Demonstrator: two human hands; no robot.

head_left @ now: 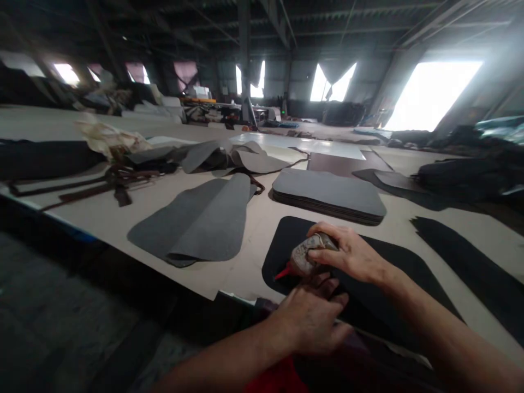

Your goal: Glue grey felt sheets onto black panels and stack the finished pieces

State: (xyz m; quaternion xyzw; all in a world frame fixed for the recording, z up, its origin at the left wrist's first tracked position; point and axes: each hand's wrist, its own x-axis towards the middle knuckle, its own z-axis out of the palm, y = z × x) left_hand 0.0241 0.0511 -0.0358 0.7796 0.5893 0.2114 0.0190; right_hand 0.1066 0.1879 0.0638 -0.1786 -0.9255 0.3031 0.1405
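My right hand [341, 248] is wrapped round a worn, stained squeeze bottle [305, 255] with a red pointed nozzle [283, 272]. The bottle is tilted, and its tip points down at the near left corner of a black sheet [284, 237] with rounded corners. Just below the bottle, my left hand [313, 314] rests on the near edge of that sheet with its fingers apart and nothing visible in them. The right forearm crosses over the sheet and hides part of it.
Behind the black sheet lies a neat stack of grey sheets [327, 191]. Loose grey sheets [204, 221] overlap to the left. Dark brown strips [118, 183] lie further left, and more black sheets [470, 262] at the right. The table's front edge [164, 262] runs along the left.
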